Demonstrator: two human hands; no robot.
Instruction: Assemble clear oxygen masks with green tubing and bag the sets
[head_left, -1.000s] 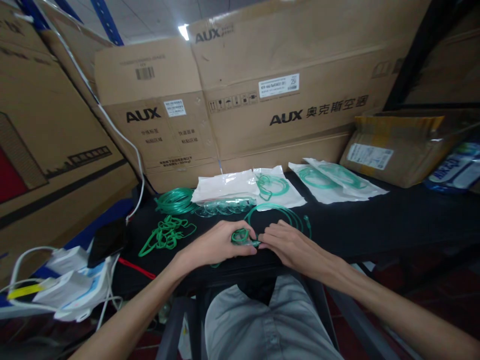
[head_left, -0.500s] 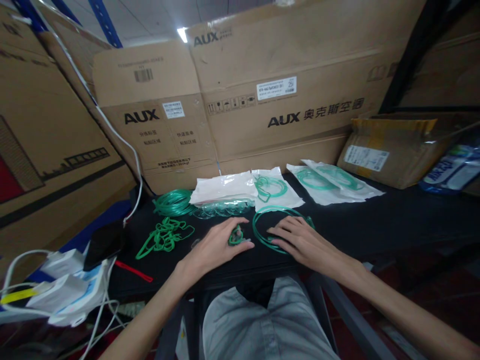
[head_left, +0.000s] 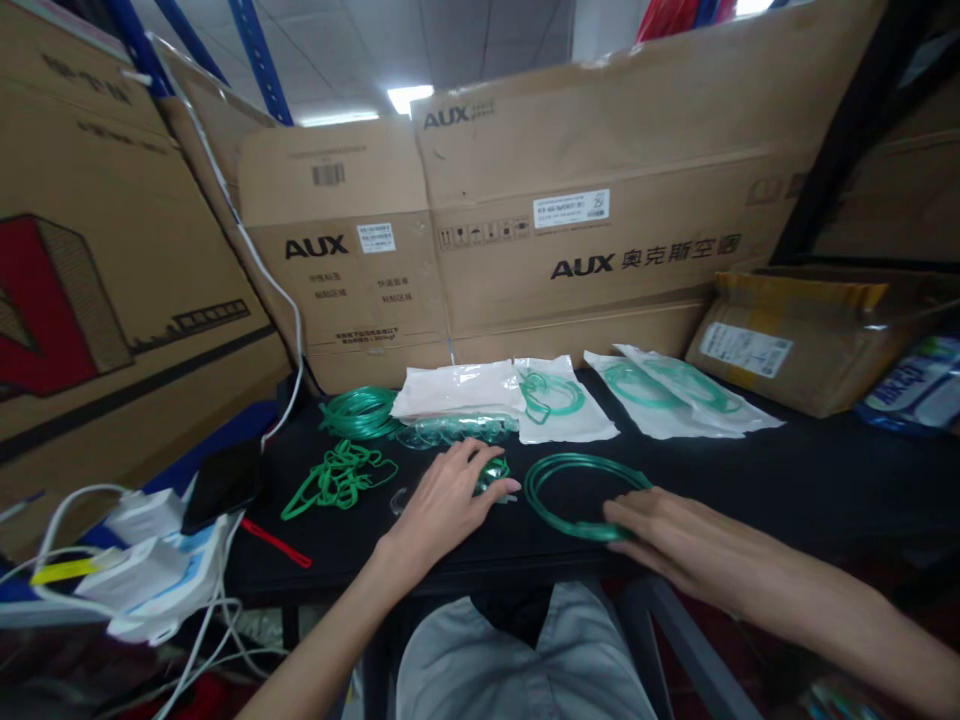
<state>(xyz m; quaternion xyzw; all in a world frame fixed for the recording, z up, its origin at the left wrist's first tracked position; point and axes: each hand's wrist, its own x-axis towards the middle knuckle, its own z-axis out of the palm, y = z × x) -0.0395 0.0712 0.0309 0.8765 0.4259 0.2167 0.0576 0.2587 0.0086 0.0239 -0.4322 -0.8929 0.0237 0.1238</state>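
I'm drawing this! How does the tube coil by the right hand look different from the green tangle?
The tube coil makes round rings; the green tangle is jumbled. The right hand is at the tube coil; the green tangle lies untouched. Both are green.

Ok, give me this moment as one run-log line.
left hand: curled around green-and-clear piece | right hand: at edge of coiled green tubing | beyond: white packets | left: tangled green straps
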